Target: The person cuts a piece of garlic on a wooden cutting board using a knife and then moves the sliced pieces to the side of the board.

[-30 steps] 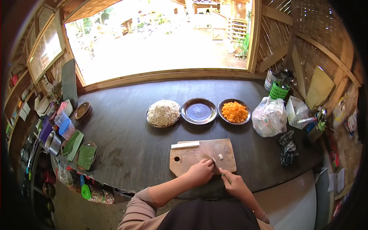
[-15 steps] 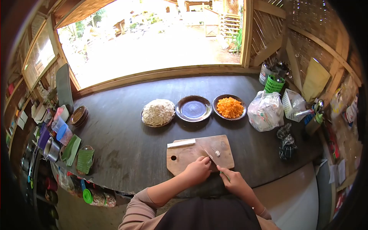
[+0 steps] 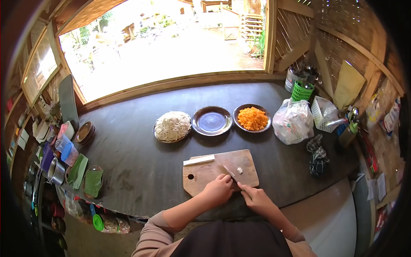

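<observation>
A wooden cutting board (image 3: 201, 180) with a hole at its left end lies near the front of the table. My right hand (image 3: 259, 201) grips a knife (image 3: 227, 170), its blade slanting over the board toward the upper left. Close beside the blade, my left hand (image 3: 217, 189) presses down at the board's front part with its fingers bent together; whatever is under them is hidden. A white strip (image 3: 199, 160) lies along the board's back left edge. Small white bits (image 3: 239, 170) sit to the right of the blade.
Behind the board stand a plate of white shreds (image 3: 172, 126), a dark plate (image 3: 212, 121) and a plate of orange pieces (image 3: 252, 118). A plastic bag (image 3: 293, 122) and dark cloth bundle (image 3: 317, 155) are at right. Banana-leaf pieces (image 3: 93, 182) and stacked small plates (image 3: 85, 132) lie left.
The whole view has shifted slightly, so things appear a little further left and up. The knife's green handle, seen before, is now covered by my right hand. Both hands stay at the board.
</observation>
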A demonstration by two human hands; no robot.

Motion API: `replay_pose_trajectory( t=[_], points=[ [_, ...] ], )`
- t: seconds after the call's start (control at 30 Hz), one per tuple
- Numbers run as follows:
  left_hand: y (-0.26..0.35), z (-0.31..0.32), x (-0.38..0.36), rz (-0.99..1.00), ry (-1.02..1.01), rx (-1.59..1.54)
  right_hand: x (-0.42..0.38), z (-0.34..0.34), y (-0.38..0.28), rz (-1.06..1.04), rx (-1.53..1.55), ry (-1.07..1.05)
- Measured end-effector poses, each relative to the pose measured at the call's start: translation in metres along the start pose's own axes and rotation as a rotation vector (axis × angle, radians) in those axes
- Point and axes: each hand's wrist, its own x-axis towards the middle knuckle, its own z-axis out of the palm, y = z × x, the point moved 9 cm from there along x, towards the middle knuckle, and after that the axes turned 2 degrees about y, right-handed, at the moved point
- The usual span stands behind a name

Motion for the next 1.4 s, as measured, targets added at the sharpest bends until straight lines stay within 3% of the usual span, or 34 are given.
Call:
replay_pose_trajectory(
  t=[0.2, 0.3, 0.6, 1.0, 1.1, 1.27, 1.4],
  points=[
    [-0.005, 0.004, -0.001, -0.009, 0.036, -0.056, 0.014, 0.01, 0.009, 0.042, -0.017, -0.03],
    [-0.007, -0.003, -0.001, -0.068, 0.062, -0.119, 0.009, 0.002, 0.002, -0.076, -0.002, 0.029],
    [-0.007, -0.009, -0.001, -0.094, 0.03, -0.137, -0.003, -0.004, 0.0, 0.032, 0.025, -0.016],
    [-0.004, 0.002, 0.001, 0.021, 0.031, -0.014, 0.011, 0.005, 0.003, -0.08, -0.012, 0.041],
    [0.006, -0.005, 0.0, 0.068, -0.042, 0.048, 0.005, 0.0, 0.003, -0.069, 0.007, 0.031],
    [-0.005, -0.013, -0.002, -0.098, 0.03, -0.126, -0.002, -0.005, 0.001, 0.026, 0.047, -0.014],
    [0.002, -0.015, 0.0, -0.026, -0.022, -0.019, -0.002, -0.005, 0.0, 0.037, 0.058, -0.022]
  ],
)
